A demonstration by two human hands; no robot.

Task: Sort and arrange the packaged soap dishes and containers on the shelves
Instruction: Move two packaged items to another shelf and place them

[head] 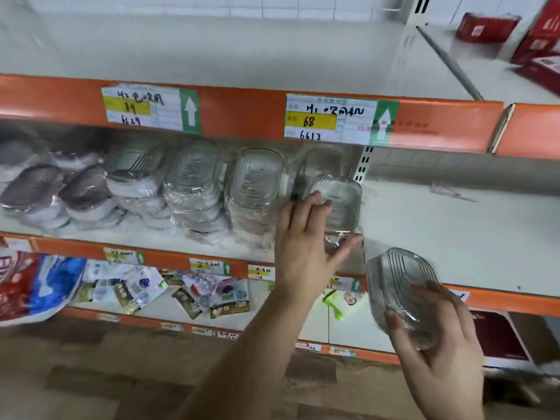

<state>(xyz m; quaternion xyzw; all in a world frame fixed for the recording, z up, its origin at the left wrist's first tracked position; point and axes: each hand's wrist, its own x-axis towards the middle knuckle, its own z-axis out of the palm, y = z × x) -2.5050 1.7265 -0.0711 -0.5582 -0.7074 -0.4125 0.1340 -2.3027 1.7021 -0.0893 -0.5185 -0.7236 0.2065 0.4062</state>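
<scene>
L hand: we have it up at the mid shelf, fingers spread wide & fairly straight. Fingertips rest on the front of the end stack, thumb out to the right by its lower edge.
end stack: clear wrapped soap dishes, rightmost in the row, leaning back on the mid shelf, just left of the slotted upright.
R hand: nearer us, lower right, fingers curled round the loose dish.
loose dish: clear, ribbed, held in the air in front of the shelf edge, apart from the end stack.
clear stacks: two more, left of the end stack, side by side.
white-based dishes: next to the left, wrapped.
grey dishes: far left, same shelf.
price tags: on the orange rail above; handwritten, green arrows.
packets: shelf below, jumbled, too blurred for us to read.
red boxes: top shelf, far right.
</scene>
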